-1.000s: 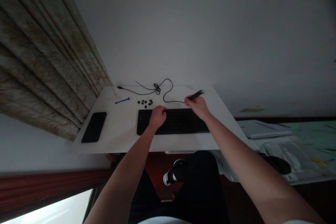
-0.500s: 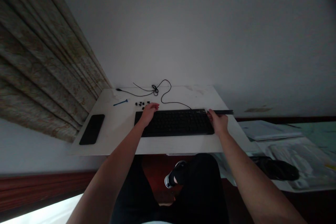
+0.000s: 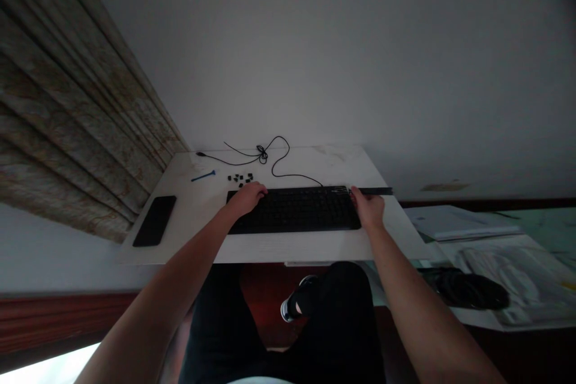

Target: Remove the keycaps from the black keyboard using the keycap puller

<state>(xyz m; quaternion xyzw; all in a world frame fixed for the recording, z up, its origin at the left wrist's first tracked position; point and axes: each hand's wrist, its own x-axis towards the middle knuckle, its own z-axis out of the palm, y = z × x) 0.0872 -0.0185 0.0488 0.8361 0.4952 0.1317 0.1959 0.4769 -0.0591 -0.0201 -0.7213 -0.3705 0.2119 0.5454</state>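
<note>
A black keyboard (image 3: 294,213) lies flat on the white table (image 3: 288,249). My left hand (image 3: 250,197) is over its back left part, fingers curled together near the back edge; whatever they hold, if anything, is hidden. At the right end, my right hand (image 3: 369,207) is closed around a long dark tool (image 3: 382,191). Thin shiny wire tips (image 3: 341,190) show left of those fingers, above the keyboard's back right corner. Behind my left hand, several loose black keycaps (image 3: 241,178) are scattered on the table.
The keyboard's black cable (image 3: 281,159) loops along the back, tied in a bundle. A blue stick-like tool (image 3: 203,176) and a black phone-like slab (image 3: 154,221) lie at the left. Curtains (image 3: 85,102) hang left; the wall is behind. Bags and papers (image 3: 463,222) sit lower right.
My left hand has drawn slightly towards me and left, and its fingers have curled in. The right hand keeps its grip at the keyboard's right end. The whole view has shifted a little.
</note>
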